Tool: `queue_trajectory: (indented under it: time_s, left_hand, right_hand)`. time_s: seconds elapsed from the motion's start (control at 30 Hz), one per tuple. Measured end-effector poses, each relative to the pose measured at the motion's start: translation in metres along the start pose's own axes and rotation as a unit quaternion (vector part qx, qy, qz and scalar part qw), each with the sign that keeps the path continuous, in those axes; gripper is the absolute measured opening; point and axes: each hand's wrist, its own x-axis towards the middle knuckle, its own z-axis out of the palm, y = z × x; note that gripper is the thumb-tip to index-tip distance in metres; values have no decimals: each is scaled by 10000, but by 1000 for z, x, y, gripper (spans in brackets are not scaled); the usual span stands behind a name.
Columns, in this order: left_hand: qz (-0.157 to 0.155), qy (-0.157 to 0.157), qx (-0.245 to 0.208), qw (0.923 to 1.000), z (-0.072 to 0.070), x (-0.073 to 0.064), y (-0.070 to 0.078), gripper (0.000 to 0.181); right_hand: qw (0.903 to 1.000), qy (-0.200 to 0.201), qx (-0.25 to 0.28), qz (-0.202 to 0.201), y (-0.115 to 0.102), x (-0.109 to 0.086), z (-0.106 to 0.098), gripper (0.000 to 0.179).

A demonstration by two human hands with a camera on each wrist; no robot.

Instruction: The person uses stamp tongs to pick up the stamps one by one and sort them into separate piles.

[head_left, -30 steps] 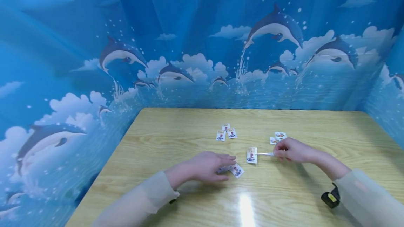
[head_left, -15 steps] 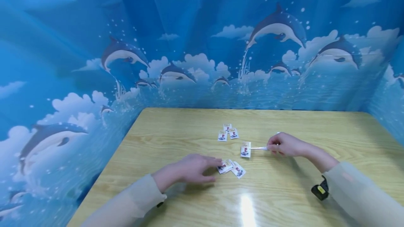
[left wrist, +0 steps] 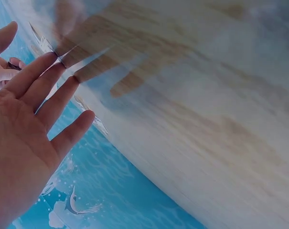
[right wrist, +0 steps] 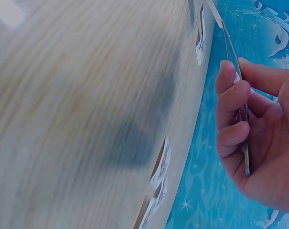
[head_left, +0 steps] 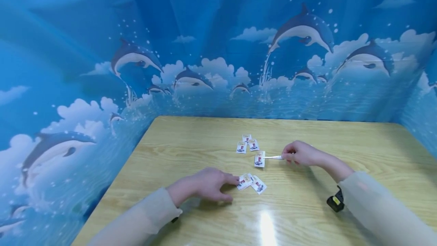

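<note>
In the head view my right hand (head_left: 302, 153) pinches slim metal tweezers (head_left: 274, 157). Their tips hold a small white picture card (head_left: 259, 159) above the table. The right wrist view shows the thumb and curled fingers round the tweezers (right wrist: 246, 143). My left hand (head_left: 213, 185) lies low over the table with its fingers extended, the fingertips right at the edge of a small pile of similar cards (head_left: 245, 181). One card (head_left: 259, 185) fans out at the pile's right. In the left wrist view the left hand (left wrist: 27, 133) has its fingers spread.
Three matching cards (head_left: 242, 147) lie grouped farther back on the wooden table (head_left: 191, 139). Other cards (right wrist: 161, 162) show in the right wrist view, hidden behind the right hand in the head view. A blue dolphin-print curtain (head_left: 211, 48) stands behind the table.
My right hand has carried the tweezers and card left and slightly back, towards the group of three. My left hand has drawn back left, uncovering the pile.
</note>
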Motion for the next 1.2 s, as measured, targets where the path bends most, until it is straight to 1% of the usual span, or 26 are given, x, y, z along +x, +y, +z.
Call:
queue_trajectory:
  time_s: [0.1, 0.27, 0.43, 0.73, 0.83, 1.0, 1.2]
  left_hand:
    - [23, -16, 28, 10000, 1, 1, 0, 56]
    - [61, 24, 44, 10000, 3, 0, -1, 57]
    - [101, 110, 79, 9999, 5, -1, -2, 58]
    - [160, 211, 153, 9995, 9, -3, -5, 57]
    - [165, 230, 159, 9995, 10, -2, -5, 57]
    - [120, 204, 73, 9997, 10, -3, -5, 57]
    - [0, 108, -117, 9999, 6, -2, -3, 58]
  right_hand:
    - [9999, 90, -125, 0, -5, 8, 2, 17]
    - [9996, 116, -208, 157, -10, 24, 6, 18]
    - [9995, 140, -241, 151, -13, 34, 9, 19]
    - [9986, 188, -492, 71, -14, 38, 13, 19]
    - [9981, 208, -557, 140, -14, 39, 14, 20]
    - [9981, 103, -501, 343, -14, 37, 15, 19]
    - [9981, 55, -484, 380, -13, 35, 15, 19]
